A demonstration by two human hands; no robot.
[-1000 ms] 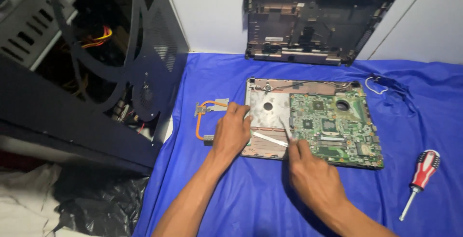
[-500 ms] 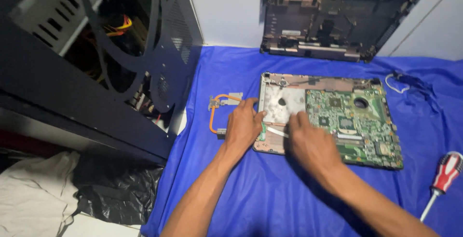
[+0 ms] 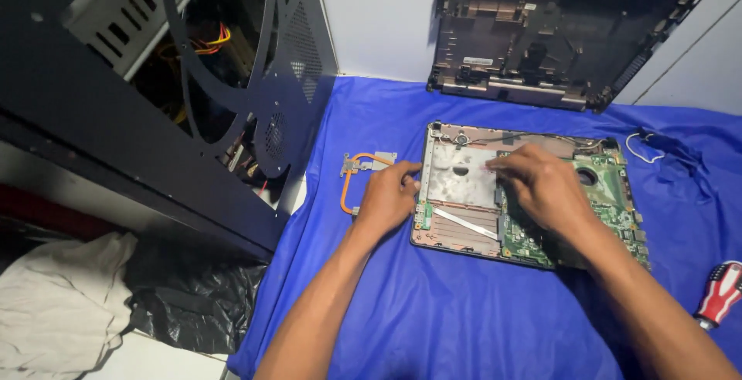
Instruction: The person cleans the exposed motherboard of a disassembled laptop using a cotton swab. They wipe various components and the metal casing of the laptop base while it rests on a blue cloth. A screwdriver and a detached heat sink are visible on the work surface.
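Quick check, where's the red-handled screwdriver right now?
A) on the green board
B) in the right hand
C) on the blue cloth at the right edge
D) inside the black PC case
C: the screwdriver lies on the blue cloth at the right edge, clear of the right hand, which is on the board.

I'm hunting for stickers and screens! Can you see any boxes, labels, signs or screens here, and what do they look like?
No packages, signs or lit screens show.
Label: a pale strip, too small to make out, on the upright black laptop shell leaning on the wall at the back.
Green circuit board: in the open laptop base on the blue cloth, under the right hand; any markings are too small to tell.
Left hand: rests at the base's left edge.
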